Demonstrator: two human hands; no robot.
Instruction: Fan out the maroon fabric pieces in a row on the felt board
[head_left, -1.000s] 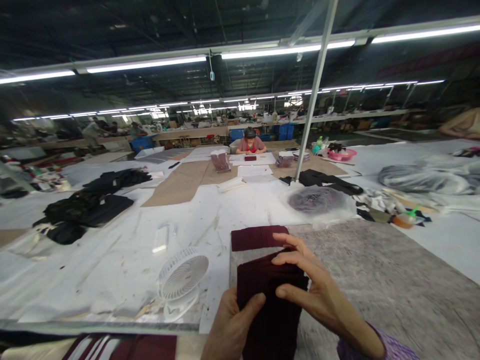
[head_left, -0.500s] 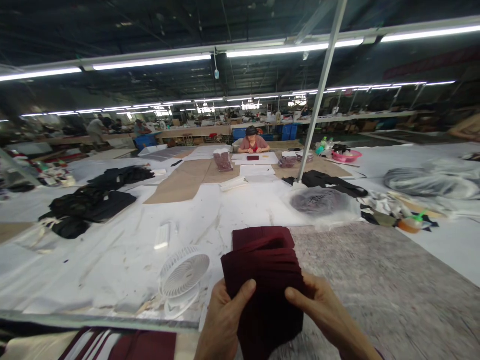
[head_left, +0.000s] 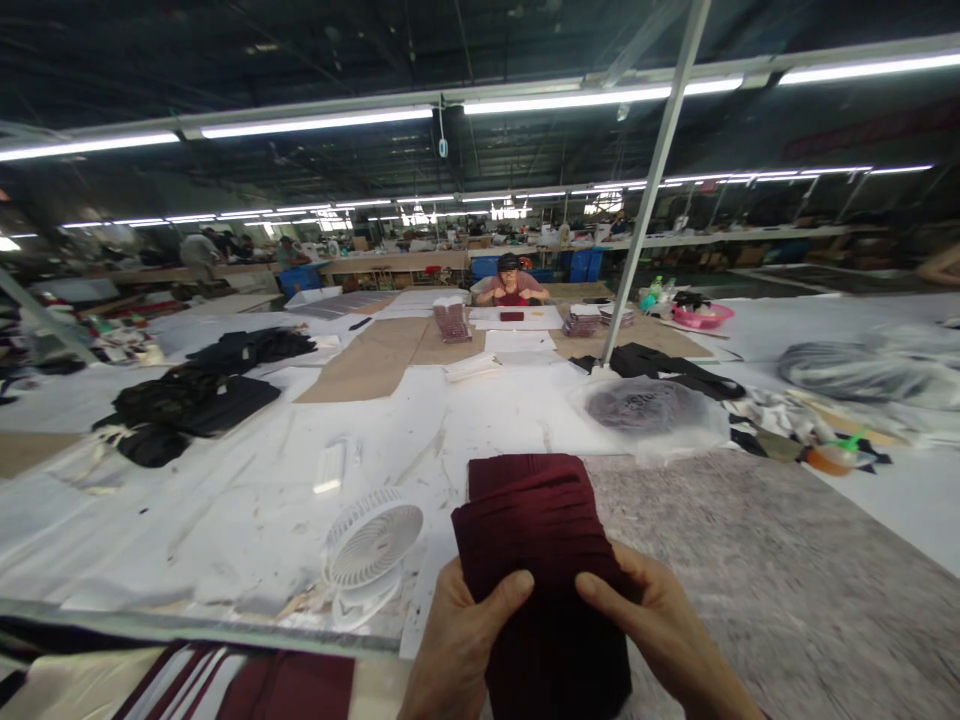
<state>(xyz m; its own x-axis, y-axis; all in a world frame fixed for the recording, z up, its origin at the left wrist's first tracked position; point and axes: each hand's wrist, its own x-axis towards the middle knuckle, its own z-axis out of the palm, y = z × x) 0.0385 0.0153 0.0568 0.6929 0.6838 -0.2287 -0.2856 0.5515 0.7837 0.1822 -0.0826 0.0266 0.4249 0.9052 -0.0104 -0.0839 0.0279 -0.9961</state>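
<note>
A stack of dark maroon fabric pieces [head_left: 540,540] is held up in front of me, its layers fanned a little at the far end. My left hand [head_left: 472,625] grips its left edge, thumb on top and fingers tucked beneath. On the opposite edge, my right hand [head_left: 645,610] pinches the same stack, thumb on top, the other fingers partly hidden under the cloth. The two thumbs lie close to each other across the fabric. Below the stack is the boundary between the white-covered table [head_left: 247,510] and a speckled grey sheet [head_left: 735,540].
A small white fan [head_left: 379,545] stands left of my hands. Dark garments [head_left: 195,400] lie farther left. A plastic-wrapped bundle [head_left: 649,405] and a metal pole [head_left: 652,190] are ahead right. Maroon-and-white striped cloth [head_left: 202,685] is at lower left. A person [head_left: 510,285] sits across.
The fabric stack has shifted slightly right with both hands, and its upper fold now lies flatter. The person across has raised both hands from the table towards the chest.
</note>
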